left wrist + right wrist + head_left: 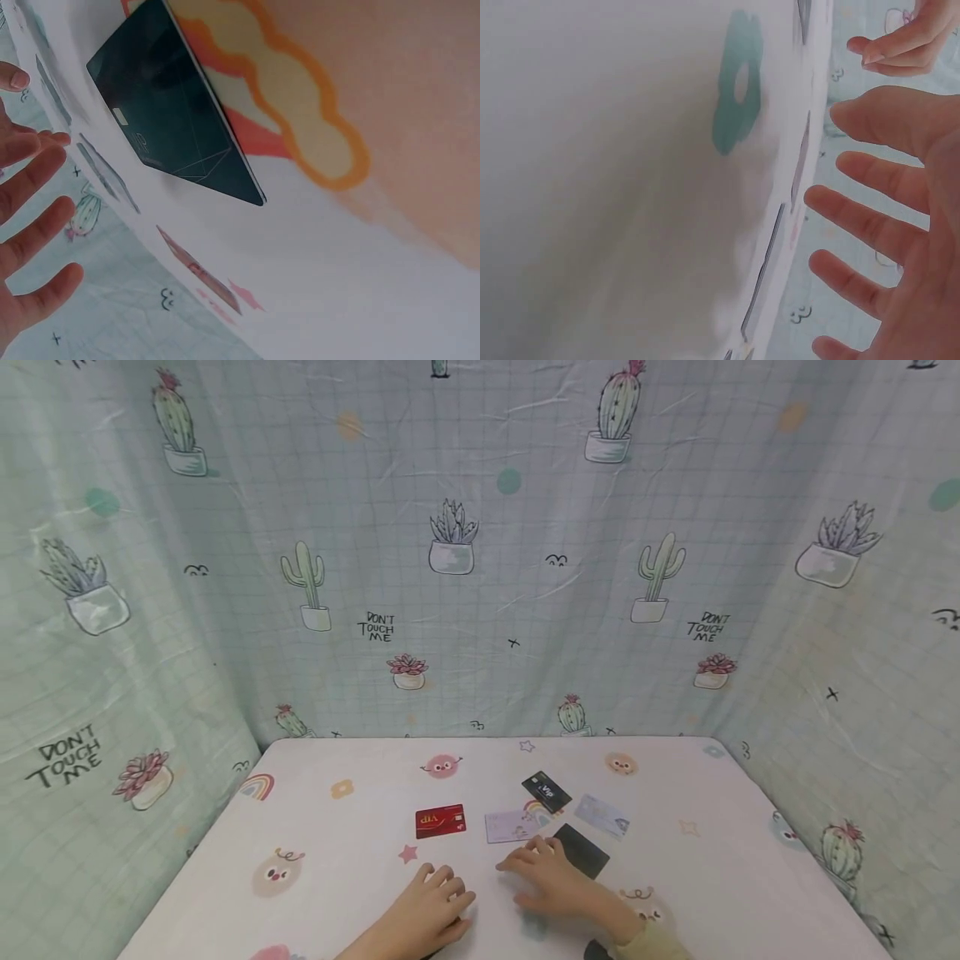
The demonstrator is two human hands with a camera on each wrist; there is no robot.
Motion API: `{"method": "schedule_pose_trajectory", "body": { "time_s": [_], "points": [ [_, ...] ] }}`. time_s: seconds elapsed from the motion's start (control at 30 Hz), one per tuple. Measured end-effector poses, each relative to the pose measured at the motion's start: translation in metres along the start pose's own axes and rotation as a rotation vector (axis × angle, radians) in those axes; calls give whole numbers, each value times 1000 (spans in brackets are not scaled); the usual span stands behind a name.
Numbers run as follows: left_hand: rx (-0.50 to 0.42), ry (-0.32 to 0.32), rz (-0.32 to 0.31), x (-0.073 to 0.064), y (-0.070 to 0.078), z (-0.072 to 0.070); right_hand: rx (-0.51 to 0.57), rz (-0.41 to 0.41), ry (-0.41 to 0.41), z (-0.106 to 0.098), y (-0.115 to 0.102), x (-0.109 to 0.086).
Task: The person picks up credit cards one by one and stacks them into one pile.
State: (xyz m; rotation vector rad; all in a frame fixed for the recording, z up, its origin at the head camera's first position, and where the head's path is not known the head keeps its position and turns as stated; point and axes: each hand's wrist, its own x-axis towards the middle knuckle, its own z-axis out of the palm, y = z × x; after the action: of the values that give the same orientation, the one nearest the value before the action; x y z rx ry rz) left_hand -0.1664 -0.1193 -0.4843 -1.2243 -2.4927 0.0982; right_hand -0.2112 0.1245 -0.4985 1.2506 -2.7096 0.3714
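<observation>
My left hand (pixel 427 910) hovers low over the front of the table, fingers spread and loosely bent, holding nothing. Beneath it lies a dark card (pixel 169 105), mostly hidden in the head view. To its right, my right hand (pixel 555 881) has spread fingers (pixel 870 225) and an empty palm. Beside that hand lies a plain black card (pixel 583 853); a purple card (pixel 507 827) is just beyond its fingertips. Further back are a black VIP card (pixel 547 791), a pale blue card (pixel 602 816) and, to the left, a red VIP card (pixel 440 821).
The cards lie flat on a white tablecloth (pixel 330 835) printed with cartoon faces, stars and rainbows. A pale green curtain (pixel 510 593) with cactus prints rises behind the table and along both sides. A dark object (pixel 596 950) shows near my right sleeve.
</observation>
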Motion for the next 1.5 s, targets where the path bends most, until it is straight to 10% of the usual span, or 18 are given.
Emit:
{"method": "schedule_pose_trajectory", "body": {
  "time_s": [0.37, 0.63, 0.87, 1.23, 1.5],
  "points": [
    [136, 102, 37, -19, 2, -5, -42, -80, -40, -1, -20, 4],
    [-9, -238, -61, -32, 2, -13, -97, -141, -89, 0, -30, 8],
    [-87, -367, -156, -41, 3, -13, -145, -184, -122, -3, -39, 12],
    [43, -249, -154, -59, 2, -6, -202, -240, -172, 0, -52, 27],
    [36, -302, -195, -66, 0, -2, -212, -255, -244, 6, -61, 33]
  ]
}}
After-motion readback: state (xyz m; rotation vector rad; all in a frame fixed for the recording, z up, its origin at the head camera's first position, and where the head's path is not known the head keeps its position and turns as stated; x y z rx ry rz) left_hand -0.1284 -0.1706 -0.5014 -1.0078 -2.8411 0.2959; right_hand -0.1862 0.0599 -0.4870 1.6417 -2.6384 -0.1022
